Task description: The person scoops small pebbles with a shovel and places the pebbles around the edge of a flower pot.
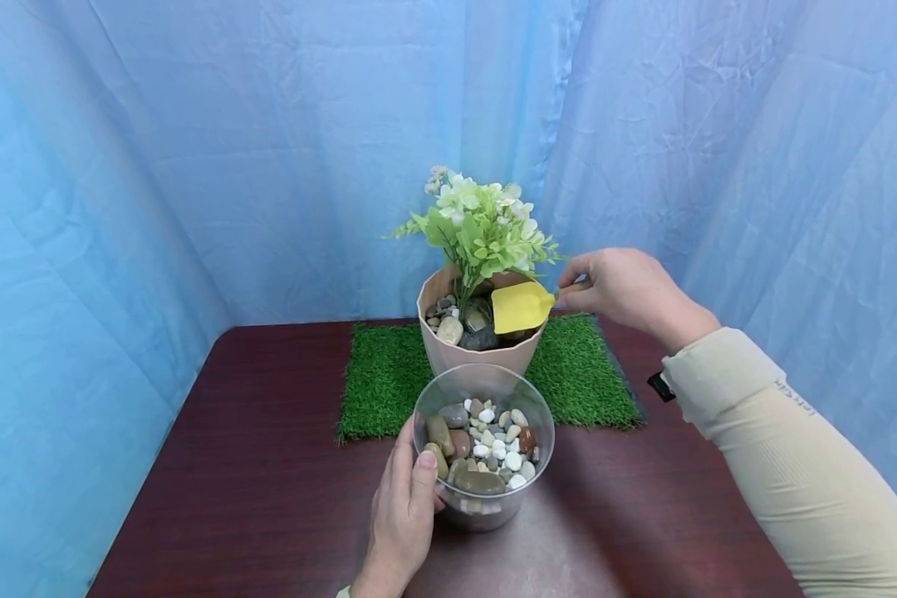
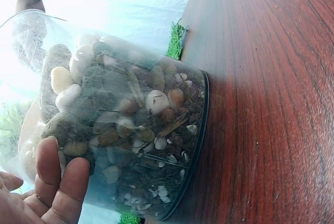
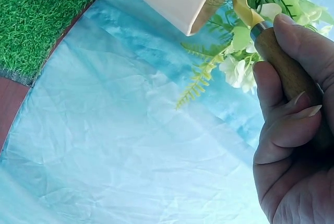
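Observation:
My right hand (image 1: pixel 628 286) grips the wooden handle (image 3: pixel 286 63) of a small yellow garden trowel (image 1: pixel 522 307). The trowel's blade is over the right side of a pale pink flowerpot (image 1: pixel 459 360), tilted at its opening. In the pot stand white flowers with green leaves (image 1: pixel 486 228), among dark and pale stones (image 1: pixel 450 330). Nearer to me, my left hand (image 1: pixel 405 507) holds a clear plastic container (image 1: pixel 482 522) by its left side, thumb near the rim. Inside it lie white pebbles (image 1: pixel 513 460) and larger brown stones (image 1: pixel 480 482). The left wrist view shows fingers against its wall.
The pot stands on a green artificial grass mat (image 1: pixel 579 382) at the back of a dark red wooden table (image 1: pixel 269 473). Blue curtains (image 1: pixel 306 166) hang behind and on both sides. The container stands on the table in front of the mat.

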`<control>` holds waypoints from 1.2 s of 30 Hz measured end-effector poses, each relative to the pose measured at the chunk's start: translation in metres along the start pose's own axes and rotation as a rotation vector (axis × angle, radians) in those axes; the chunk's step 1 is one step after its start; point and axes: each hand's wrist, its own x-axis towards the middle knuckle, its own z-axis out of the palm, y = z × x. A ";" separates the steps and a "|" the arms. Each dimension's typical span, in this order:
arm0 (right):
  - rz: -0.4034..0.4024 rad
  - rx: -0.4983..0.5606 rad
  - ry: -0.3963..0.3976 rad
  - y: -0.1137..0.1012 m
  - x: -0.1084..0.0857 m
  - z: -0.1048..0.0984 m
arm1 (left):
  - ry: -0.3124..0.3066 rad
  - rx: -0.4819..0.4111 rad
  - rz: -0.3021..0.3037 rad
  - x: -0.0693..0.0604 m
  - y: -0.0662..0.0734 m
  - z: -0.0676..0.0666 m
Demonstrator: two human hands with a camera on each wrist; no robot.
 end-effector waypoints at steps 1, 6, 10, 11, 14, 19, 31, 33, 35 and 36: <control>-0.001 -0.001 -0.002 0.000 0.000 0.001 | -0.002 -0.004 -0.004 0.000 0.000 0.000; -0.009 0.003 -0.019 0.001 -0.002 0.003 | 0.018 0.022 0.026 -0.001 -0.001 0.001; -0.004 0.010 -0.014 0.003 -0.004 0.005 | 0.020 0.025 0.032 0.000 -0.002 0.001; 0.000 0.013 -0.013 0.004 -0.005 0.006 | 0.016 0.016 0.028 0.000 -0.002 0.001; 0.013 0.034 -0.008 0.006 -0.008 0.007 | 0.014 0.011 0.029 0.000 -0.002 0.001; 0.028 0.082 0.011 0.009 -0.013 0.007 | 0.023 0.032 0.042 0.001 -0.002 0.001; 0.072 0.159 0.047 0.006 -0.032 0.003 | 0.021 0.040 0.045 0.001 -0.002 0.000; 0.066 0.172 0.056 0.004 -0.036 0.001 | 0.022 0.047 0.040 0.001 -0.002 0.000; 0.055 0.179 0.064 0.002 -0.041 0.000 | 0.016 0.044 0.030 0.001 -0.002 0.000; 0.053 0.179 0.065 0.000 -0.043 0.000 | 0.014 0.042 0.028 0.000 -0.002 0.000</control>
